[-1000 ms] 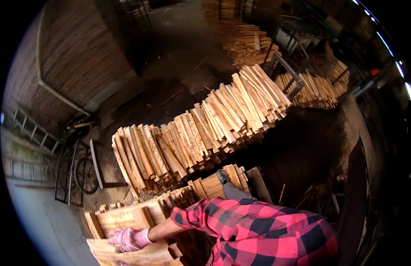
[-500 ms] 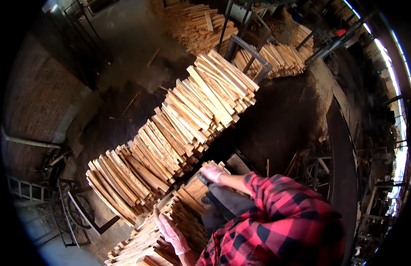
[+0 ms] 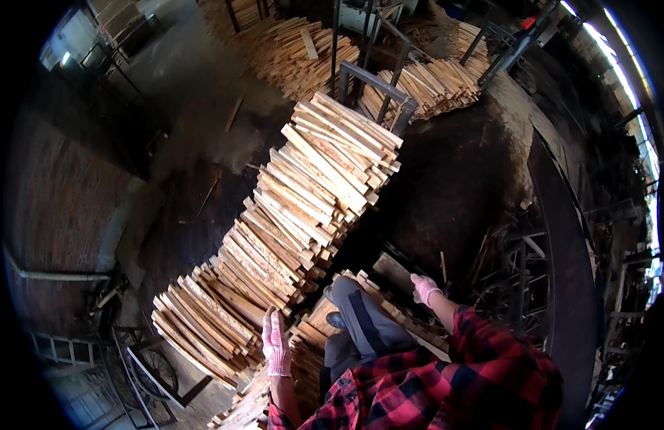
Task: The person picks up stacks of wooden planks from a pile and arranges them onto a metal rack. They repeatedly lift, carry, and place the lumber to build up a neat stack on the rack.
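My left hand, in a pinkish-white knit glove, is raised with fingers stretched out and nothing in it. It is nearest to the close end of a long stack of sawn wood strips and seems to hang just in front of it. My right hand, gloved the same way, is held out to the right beside a flat wooden board. Its fingers look bent but are too small to make out, and I see nothing in it. Between my hands, my grey-trousered leg is bent over more wood pieces.
A dark metal frame stands at the stack's far end. Further wood piles lie behind it. At lower left are a spoked wheel and a metal frame. A long dark curved surface runs along the right.
My right hand has left my knee and swung out to the right. My left hand has lifted off the nearer wood pile, its fingers now upright. The view has shifted slightly.
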The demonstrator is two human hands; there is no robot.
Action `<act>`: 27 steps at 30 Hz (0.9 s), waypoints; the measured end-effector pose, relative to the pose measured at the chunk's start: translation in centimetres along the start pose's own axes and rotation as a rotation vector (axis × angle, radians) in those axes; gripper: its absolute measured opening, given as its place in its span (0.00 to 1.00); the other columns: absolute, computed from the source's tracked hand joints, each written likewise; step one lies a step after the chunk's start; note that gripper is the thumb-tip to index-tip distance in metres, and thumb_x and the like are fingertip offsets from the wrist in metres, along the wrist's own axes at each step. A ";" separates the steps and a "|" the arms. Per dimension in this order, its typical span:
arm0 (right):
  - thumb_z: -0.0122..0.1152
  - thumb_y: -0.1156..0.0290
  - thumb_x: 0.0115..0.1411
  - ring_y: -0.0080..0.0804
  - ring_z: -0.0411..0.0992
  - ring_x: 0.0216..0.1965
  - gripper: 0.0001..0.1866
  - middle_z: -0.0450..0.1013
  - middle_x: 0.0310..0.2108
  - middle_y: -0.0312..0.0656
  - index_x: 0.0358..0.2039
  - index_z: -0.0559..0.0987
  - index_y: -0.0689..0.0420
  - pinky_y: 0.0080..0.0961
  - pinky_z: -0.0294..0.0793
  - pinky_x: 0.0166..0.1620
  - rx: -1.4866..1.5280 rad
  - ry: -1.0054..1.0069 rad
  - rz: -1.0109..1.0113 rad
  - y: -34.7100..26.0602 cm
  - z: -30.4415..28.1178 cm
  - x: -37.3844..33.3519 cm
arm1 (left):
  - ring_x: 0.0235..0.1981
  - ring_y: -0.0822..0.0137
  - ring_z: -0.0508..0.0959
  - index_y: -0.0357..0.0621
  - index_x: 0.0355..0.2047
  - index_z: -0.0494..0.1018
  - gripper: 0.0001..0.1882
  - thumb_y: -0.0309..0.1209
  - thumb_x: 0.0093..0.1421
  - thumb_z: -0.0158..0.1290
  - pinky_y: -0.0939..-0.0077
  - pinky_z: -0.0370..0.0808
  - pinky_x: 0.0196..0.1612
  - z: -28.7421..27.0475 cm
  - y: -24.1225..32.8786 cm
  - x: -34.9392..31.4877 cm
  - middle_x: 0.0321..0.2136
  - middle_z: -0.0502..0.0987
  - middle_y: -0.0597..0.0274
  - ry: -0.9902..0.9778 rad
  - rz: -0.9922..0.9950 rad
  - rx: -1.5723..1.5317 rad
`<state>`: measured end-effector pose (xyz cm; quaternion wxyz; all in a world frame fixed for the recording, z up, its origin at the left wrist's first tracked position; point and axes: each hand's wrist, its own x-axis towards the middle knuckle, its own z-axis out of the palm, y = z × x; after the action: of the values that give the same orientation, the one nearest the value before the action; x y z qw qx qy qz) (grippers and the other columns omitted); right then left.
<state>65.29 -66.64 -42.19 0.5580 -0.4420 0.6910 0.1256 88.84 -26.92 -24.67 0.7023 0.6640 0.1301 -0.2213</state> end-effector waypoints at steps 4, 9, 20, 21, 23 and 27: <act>0.56 0.45 0.63 0.40 0.75 0.28 0.28 0.75 0.34 0.45 0.52 0.75 0.55 0.41 0.78 0.30 0.123 -0.071 0.058 -0.4 1.6 5.2 | 0.57 0.69 0.72 0.37 0.60 0.68 0.26 0.44 0.71 0.48 0.76 0.66 0.61 5.5 4.2 4.3 0.56 0.73 0.60 -0.094 -0.023 0.321; 0.51 0.41 0.63 0.45 0.76 0.46 0.28 0.78 0.43 0.48 0.49 0.78 0.51 0.41 0.75 0.47 -0.277 0.043 -0.307 -10.4 4.1 7.5 | 0.59 0.67 0.71 0.34 0.61 0.66 0.26 0.42 0.71 0.48 0.76 0.66 0.63 12.0 4.8 14.5 0.56 0.73 0.56 -0.322 -0.140 0.158; 0.50 0.44 0.64 0.52 0.60 0.65 0.34 0.63 0.63 0.53 0.64 0.65 0.52 0.42 0.61 0.65 -0.699 0.337 -0.760 -43.0 13.1 20.2 | 0.54 0.69 0.73 0.38 0.64 0.63 0.31 0.45 0.68 0.52 0.76 0.70 0.55 29.1 -5.1 40.5 0.54 0.75 0.60 -0.622 -0.253 0.271; 0.52 0.45 0.63 0.51 0.56 0.68 0.36 0.57 0.67 0.52 0.66 0.62 0.52 0.43 0.59 0.66 -0.782 0.400 -0.813 -45.5 13.0 20.9 | 0.53 0.70 0.73 0.38 0.65 0.62 0.31 0.44 0.69 0.52 0.77 0.70 0.54 31.4 -5.6 41.7 0.54 0.75 0.62 -0.655 -0.297 0.252; 0.55 0.46 0.61 0.50 0.52 0.70 0.40 0.50 0.70 0.51 0.68 0.58 0.52 0.44 0.55 0.68 -0.914 0.499 -0.916 -49.4 12.5 22.7 | 0.46 0.74 0.75 0.39 0.67 0.57 0.33 0.43 0.69 0.52 0.82 0.73 0.45 35.8 -7.0 43.9 0.52 0.75 0.62 -0.676 -0.372 0.135; 0.70 0.46 0.49 0.49 0.42 0.73 0.56 0.43 0.72 0.52 0.71 0.51 0.54 0.46 0.51 0.70 -0.974 0.593 -1.072 -56.0 12.6 28.1 | 0.45 0.68 0.78 0.44 0.68 0.57 0.34 0.43 0.67 0.54 0.72 0.78 0.46 41.0 -18.6 52.0 0.50 0.75 0.64 -1.007 -0.363 -0.214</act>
<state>116.04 -103.78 -53.43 0.0780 -0.9255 0.3705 0.0047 120.43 -75.06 -62.22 0.6919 0.3677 -0.0882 -0.6151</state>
